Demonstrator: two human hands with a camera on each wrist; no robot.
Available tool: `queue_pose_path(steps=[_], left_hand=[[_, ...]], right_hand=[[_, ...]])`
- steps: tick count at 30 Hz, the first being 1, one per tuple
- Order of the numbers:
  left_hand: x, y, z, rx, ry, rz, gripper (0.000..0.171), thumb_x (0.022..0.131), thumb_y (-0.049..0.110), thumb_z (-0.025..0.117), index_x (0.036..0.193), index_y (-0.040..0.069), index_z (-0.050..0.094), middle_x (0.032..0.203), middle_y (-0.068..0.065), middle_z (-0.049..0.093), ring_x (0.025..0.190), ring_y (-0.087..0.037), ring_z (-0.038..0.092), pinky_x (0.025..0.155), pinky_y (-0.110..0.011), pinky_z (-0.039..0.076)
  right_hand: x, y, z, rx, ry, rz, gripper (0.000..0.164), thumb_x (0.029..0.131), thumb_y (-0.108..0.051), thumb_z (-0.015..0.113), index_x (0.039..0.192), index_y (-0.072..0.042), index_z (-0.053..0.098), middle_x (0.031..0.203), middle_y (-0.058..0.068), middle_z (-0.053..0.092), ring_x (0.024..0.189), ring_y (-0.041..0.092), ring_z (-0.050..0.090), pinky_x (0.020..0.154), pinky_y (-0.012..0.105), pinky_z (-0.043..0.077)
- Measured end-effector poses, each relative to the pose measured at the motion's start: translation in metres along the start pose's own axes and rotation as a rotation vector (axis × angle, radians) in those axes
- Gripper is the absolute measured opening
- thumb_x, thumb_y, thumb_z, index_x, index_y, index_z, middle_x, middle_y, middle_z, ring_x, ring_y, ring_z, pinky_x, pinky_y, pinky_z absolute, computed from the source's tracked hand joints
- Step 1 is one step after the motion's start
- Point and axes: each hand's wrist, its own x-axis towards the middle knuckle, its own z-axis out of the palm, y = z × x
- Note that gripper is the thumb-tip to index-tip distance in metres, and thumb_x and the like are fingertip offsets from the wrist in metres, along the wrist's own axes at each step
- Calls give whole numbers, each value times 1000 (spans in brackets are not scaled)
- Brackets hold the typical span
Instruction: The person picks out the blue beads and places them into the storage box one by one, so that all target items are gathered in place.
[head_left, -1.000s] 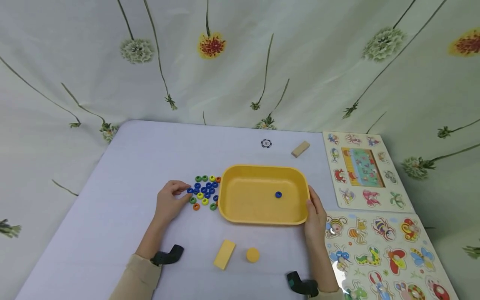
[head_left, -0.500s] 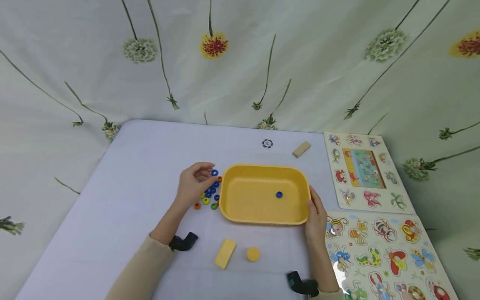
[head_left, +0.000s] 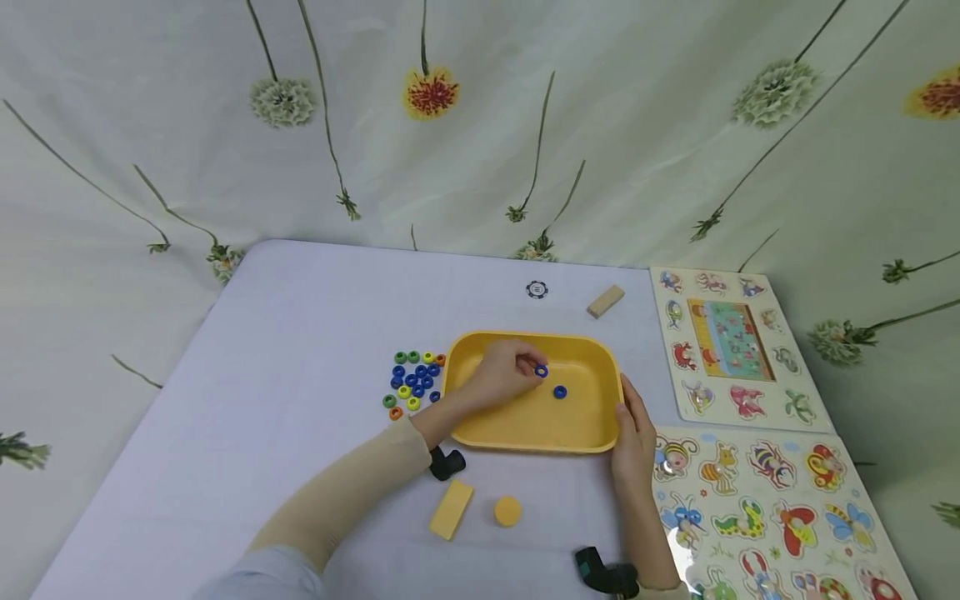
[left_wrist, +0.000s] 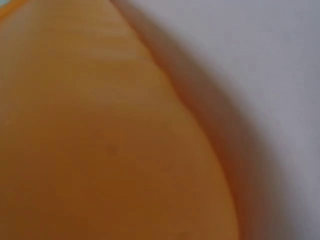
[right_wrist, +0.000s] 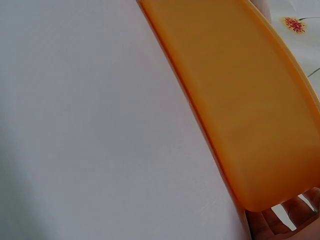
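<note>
Over the yellow plastic tray [head_left: 498,431], my left hand [head_left: 504,373] pinches a blue bead [head_left: 541,371] between thumb and fingertips. A second blue bead [head_left: 560,392] lies on the tray's floor, just right of and below the held one. My right hand [head_left: 633,433] holds the tray's right end, thumb at the rim; in the right wrist view its fingers [right_wrist: 295,212] show beneath the end wall. Left of the tray lies a cluster of small blue, green, yellow and orange beads [head_left: 411,381]. The left wrist view is filled mostly by the blurred tray wall [left_wrist: 110,125].
A yellow rectangular block [head_left: 452,510] and a yellow round piece [head_left: 507,511] lie in front of the tray. Behind it are a patterned chip [head_left: 537,289] and a wooden block [head_left: 605,301]. Two picture puzzle boards [head_left: 738,400] [head_left: 750,521] line the table's right side.
My left hand has moved right from the bead cluster to over the tray, carrying a blue bead. The right hand and tray have stayed in place.
</note>
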Motion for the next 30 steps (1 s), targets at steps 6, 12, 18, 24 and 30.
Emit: queue_pose_path(steps=[6, 12, 18, 24, 30], left_hand=[[12, -2, 18, 126, -50, 43, 13, 69, 4, 68, 82, 7, 66, 70, 2, 61, 61, -4, 54, 58, -14, 46], [16, 4, 25, 236, -80, 61, 12, 68, 3, 68, 78, 8, 66, 71, 2, 62, 65, -5, 54, 59, -13, 44], [12, 5, 24, 289, -56, 36, 19, 66, 3, 66, 83, 9, 67, 76, 3, 60, 71, -8, 52, 65, -16, 43], [-11, 14, 10, 233, 37, 84, 25, 71, 12, 70, 95, 11, 65, 87, 1, 60, 70, -5, 53, 65, -17, 44], [-53, 21, -32, 75, 218, 165, 26, 74, 15, 70, 98, 12, 65, 92, -1, 62, 72, -7, 55, 62, -18, 48]], right_hand=[[0, -1, -2, -5, 17, 18, 37, 95, -27, 35, 132, -31, 41, 134, -16, 40, 125, 2, 34, 102, 24, 30], [0, 0, -2, -7, 25, -1, 38, 96, -27, 33, 133, -27, 40, 136, -11, 40, 126, 6, 34, 103, 25, 30], [-1, -2, -1, -15, 19, 12, 37, 95, -29, 34, 132, -29, 40, 135, -13, 40, 126, 5, 34, 104, 28, 28], [-1, -1, 0, -15, 6, 17, 38, 95, -29, 35, 132, -28, 40, 135, -15, 40, 126, 3, 34, 103, 24, 29], [-2, 1, 1, -12, 10, 18, 37, 95, -30, 35, 131, -32, 40, 134, -16, 40, 125, 2, 34, 102, 23, 30]])
